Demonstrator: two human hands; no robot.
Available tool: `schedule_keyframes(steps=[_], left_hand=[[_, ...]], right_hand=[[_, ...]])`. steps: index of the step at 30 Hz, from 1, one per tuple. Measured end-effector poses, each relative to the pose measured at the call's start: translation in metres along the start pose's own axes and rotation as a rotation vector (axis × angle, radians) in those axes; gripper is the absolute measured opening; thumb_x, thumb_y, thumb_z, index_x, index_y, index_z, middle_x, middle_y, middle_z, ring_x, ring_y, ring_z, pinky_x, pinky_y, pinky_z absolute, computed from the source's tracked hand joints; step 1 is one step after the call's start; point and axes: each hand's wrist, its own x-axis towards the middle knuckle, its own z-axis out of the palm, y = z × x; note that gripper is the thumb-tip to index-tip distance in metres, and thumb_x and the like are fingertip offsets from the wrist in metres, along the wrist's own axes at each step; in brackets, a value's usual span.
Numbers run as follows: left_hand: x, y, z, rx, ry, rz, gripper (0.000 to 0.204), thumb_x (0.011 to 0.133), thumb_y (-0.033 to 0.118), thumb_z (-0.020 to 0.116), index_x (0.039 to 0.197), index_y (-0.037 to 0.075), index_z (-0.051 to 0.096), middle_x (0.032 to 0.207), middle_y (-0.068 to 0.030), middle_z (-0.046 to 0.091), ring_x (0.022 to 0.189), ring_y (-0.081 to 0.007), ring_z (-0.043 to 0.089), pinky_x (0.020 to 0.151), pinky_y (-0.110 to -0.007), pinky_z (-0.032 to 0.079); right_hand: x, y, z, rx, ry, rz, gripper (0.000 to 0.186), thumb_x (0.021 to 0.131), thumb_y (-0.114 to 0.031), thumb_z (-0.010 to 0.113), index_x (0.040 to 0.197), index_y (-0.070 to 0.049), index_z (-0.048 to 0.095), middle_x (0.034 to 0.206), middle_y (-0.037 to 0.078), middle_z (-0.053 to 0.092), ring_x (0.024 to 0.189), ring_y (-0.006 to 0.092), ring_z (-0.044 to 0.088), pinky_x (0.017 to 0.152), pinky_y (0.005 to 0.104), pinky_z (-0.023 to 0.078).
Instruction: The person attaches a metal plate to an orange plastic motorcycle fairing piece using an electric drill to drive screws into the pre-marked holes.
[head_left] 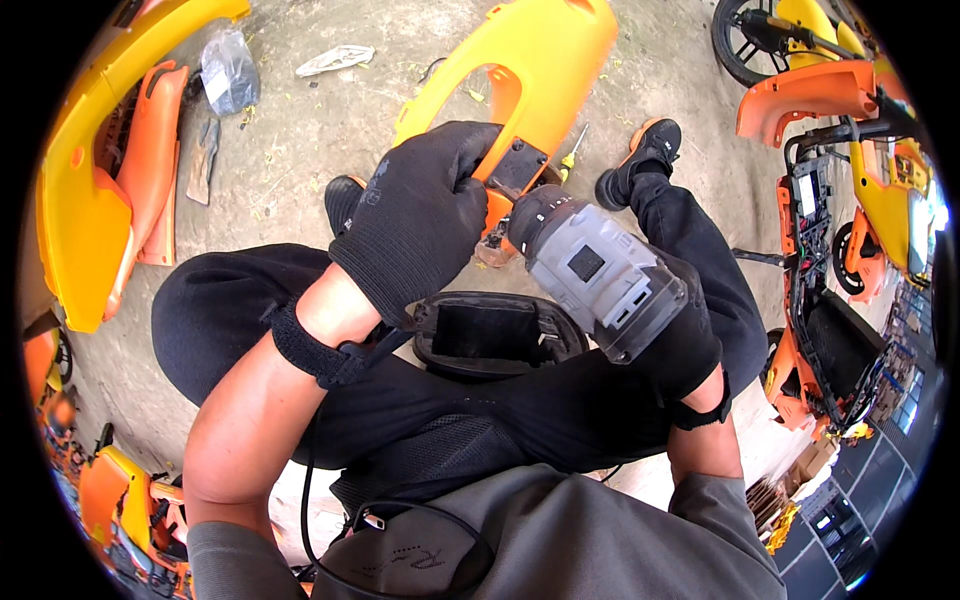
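My left hand (pixel 415 205), in a black glove, is closed round the edge of a yellow-orange plastic body panel (pixel 560 50) tilted up in front of me. In my right hand (pixel 690 350), also gloved, is a grey cordless drill (pixel 600 270). The drill's chuck points up and left at the panel's lower end, close to my left fingers. A dark plate (pixel 522 158) with small holes sits on that end of the panel. Whether the bit touches a screw I cannot make out. Between my legs lies a hollow black plastic box (pixel 500 300).
A screwdriver (pixel 572 162) lies on the concrete floor beyond the panel. To the left are large yellow panels (pixel 80 200), an orange panel (pixel 152 165), a plastic bag (pixel 228 75) and a flat worn tool (pixel 203 165). A partly stripped scooter frame (pixel 815 250) stands at the right.
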Motion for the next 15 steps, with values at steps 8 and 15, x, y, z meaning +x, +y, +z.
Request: schedule_keyframes(steps=[8, 15], left_hand=[[-0.0014, 0.0037, -0.001, 0.046, 0.014, 0.001, 0.045, 0.082, -0.002, 0.054, 0.126, -0.004, 0.062, 0.109, -0.0204, 0.07, 0.095, -0.0259, 0.069, 0.09, -0.035, 0.053], [-0.0018, 0.0041, -0.0012, -0.04, 0.005, -0.044, 0.045, 0.082, -0.004, 0.053, 0.127, -0.005, 0.061, 0.108, -0.0188, 0.07, 0.096, -0.023, 0.069, 0.091, -0.034, 0.053]], right_hand=[[-0.0014, 0.0007, 0.0, 0.005, 0.01, 0.009, 0.039, 0.076, -0.018, 0.077, 0.111, -0.003, 0.067, 0.097, 0.018, 0.071, 0.09, 0.0366, 0.069, 0.078, 0.0397, 0.055], [-0.0033, 0.004, -0.0002, -0.014, 0.014, -0.01, 0.041, 0.076, -0.016, 0.076, 0.113, -0.003, 0.066, 0.097, 0.019, 0.071, 0.09, 0.0382, 0.069, 0.077, 0.04, 0.055]])
